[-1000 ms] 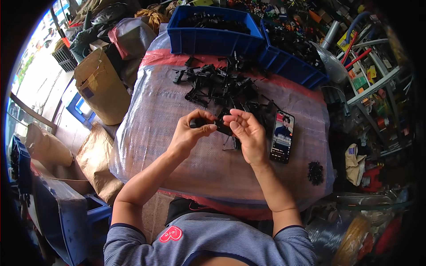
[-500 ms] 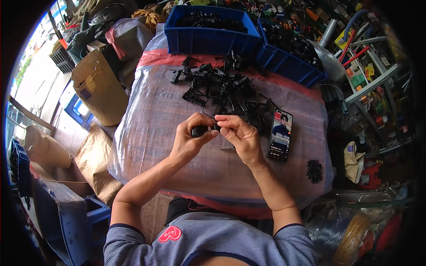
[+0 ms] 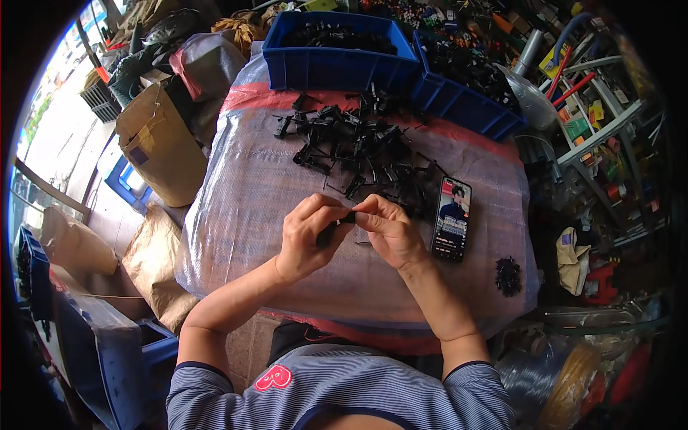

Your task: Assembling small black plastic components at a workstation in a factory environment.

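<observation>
We see a wide desk wrapped in translucent pinkish woven plastic (image 3: pixel 236 222). From our hands, a rectangular blue plastic bin (image 3: pixel 337 69) stands at twelve o'clock, a matching blue bin (image 3: pixel 466 109) at one. Nearer, at twelve, sprawls a heap of spindly black plastic parts (image 3: pixel 358 140). Our left hand (image 3: pixel 308 233) and right hand (image 3: pixel 390 233) meet above the desk. A black phone with lit screen (image 3: pixel 451 218) lies at three, a small cluster of tiny black pieces (image 3: pixel 508 276) at four. Our left fingers curl around a stubby black piece (image 3: pixel 327 234); our right fingers are pinched together at its three o'clock end, their hold partly hidden.
</observation>
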Demonstrator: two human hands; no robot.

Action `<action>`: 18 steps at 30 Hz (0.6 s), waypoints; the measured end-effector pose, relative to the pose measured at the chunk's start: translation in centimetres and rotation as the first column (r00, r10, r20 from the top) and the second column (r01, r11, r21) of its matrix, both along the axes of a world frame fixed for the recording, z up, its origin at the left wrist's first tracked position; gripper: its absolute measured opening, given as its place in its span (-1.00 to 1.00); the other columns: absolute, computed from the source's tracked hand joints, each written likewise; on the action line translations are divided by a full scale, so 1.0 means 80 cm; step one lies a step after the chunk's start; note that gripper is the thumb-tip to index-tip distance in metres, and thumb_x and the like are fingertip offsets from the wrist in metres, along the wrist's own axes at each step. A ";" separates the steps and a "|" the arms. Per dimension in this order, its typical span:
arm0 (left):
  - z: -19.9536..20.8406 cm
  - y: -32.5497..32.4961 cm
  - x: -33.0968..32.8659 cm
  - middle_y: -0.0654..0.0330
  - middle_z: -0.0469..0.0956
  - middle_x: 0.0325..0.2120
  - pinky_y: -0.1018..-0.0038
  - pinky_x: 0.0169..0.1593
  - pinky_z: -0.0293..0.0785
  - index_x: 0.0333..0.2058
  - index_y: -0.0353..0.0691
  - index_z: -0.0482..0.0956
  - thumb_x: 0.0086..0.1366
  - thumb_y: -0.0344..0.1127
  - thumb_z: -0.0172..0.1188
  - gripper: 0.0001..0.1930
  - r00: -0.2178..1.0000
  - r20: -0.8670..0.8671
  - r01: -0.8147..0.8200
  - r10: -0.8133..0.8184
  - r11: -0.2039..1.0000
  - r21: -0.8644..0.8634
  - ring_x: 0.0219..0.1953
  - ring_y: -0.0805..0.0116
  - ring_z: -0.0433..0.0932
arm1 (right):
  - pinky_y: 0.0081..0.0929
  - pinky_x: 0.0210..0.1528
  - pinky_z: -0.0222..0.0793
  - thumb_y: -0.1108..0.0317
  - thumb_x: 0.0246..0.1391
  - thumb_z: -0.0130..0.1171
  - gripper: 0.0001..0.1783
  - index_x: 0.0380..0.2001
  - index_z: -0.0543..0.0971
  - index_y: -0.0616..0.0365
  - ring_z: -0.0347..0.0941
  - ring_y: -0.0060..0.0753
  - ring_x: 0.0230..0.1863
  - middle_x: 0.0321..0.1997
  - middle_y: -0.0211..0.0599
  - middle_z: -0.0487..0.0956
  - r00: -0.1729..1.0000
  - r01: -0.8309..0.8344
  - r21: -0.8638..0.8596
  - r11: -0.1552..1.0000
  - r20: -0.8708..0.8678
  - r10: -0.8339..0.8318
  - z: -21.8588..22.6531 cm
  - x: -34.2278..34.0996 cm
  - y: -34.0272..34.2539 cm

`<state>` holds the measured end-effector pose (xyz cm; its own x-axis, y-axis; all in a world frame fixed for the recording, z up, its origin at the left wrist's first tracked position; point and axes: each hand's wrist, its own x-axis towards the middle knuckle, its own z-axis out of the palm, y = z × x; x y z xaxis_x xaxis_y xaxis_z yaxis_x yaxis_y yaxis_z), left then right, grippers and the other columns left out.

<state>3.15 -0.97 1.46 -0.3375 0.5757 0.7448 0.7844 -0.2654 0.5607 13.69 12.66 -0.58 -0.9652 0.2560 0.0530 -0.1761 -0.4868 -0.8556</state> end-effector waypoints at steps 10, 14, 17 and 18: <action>-0.008 0.003 -0.032 0.26 0.42 -0.62 0.63 -0.44 0.29 -0.46 -0.32 0.47 0.06 -0.34 0.23 -0.83 0.212 0.974 0.291 -0.087 0.956 0.022 -0.58 0.51 0.37 | -0.45 -0.20 0.38 0.33 -0.32 0.37 -0.31 -0.02 0.39 0.27 0.42 -0.31 -0.26 -0.20 -0.14 0.46 0.965 0.249 0.942 0.225 -0.223 -0.137 0.040 0.004 -0.010; -0.014 0.002 -0.021 0.28 0.43 -0.62 0.65 -0.45 0.26 -0.47 -0.31 0.48 0.06 -0.33 0.24 -0.83 0.207 0.978 0.365 -0.038 0.930 -0.041 -0.57 0.54 0.37 | -0.38 -0.26 0.38 0.43 -0.32 0.32 -0.39 -0.08 0.40 0.31 0.40 -0.19 -0.32 -0.28 -0.16 0.45 0.904 0.384 0.907 -0.170 -0.407 -0.130 0.032 0.000 -0.021; -0.010 0.001 -0.008 0.32 0.42 -0.62 0.65 -0.45 0.24 -0.48 -0.28 0.49 0.05 -0.30 0.25 -0.82 0.357 0.934 0.341 -0.017 0.933 -0.113 -0.57 0.57 0.34 | -0.38 -0.32 0.37 0.54 -0.28 0.21 -0.51 -0.14 0.41 0.31 0.41 -0.17 -0.35 -0.36 -0.15 0.44 0.889 0.372 0.908 -0.193 -0.408 -0.207 0.026 -0.003 -0.027; -0.009 0.002 -0.006 0.32 0.42 -0.62 0.65 -0.45 0.24 -0.48 -0.28 0.49 0.05 -0.30 0.25 -0.82 0.356 0.934 0.343 -0.018 0.933 -0.112 -0.57 0.57 0.34 | -0.38 -0.32 0.37 0.54 -0.28 0.21 -0.51 -0.14 0.41 0.31 0.41 -0.17 -0.35 -0.36 -0.15 0.44 0.889 0.371 0.908 -0.195 -0.408 -0.207 0.024 -0.002 -0.027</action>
